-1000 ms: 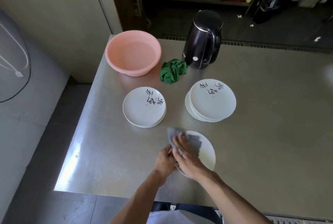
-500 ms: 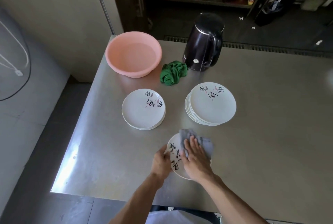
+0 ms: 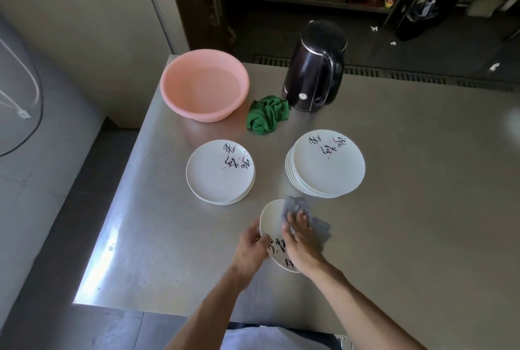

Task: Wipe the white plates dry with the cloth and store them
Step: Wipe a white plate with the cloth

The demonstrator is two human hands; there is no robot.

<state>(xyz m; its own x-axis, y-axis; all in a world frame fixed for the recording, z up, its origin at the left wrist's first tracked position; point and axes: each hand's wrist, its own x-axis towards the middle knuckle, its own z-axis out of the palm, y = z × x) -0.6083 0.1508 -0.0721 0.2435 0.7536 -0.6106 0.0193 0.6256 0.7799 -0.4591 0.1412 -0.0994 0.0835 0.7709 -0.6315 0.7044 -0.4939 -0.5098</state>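
A white plate [image 3: 271, 219] with black and pink markings lies near the table's front edge. My left hand [image 3: 250, 248] grips its left rim. My right hand [image 3: 302, 240] presses a grey cloth [image 3: 315, 223] flat onto the plate with straight fingers. The cloth covers the plate's right half. A short stack of white plates [image 3: 219, 172] stands to the left behind it. A taller stack of white plates [image 3: 326, 167] stands to the right.
On the steel table [image 3: 408, 209] a pink basin [image 3: 204, 84] sits at the back left. A black kettle [image 3: 315, 68] stands at the back middle, with a crumpled green cloth [image 3: 267, 117] beside it. The table's left edge drops to the floor.
The plate has turned in my left hand, its markings swinging from hidden to the near-left side. My right hand has slid the grey cloth across to the plate's right half.
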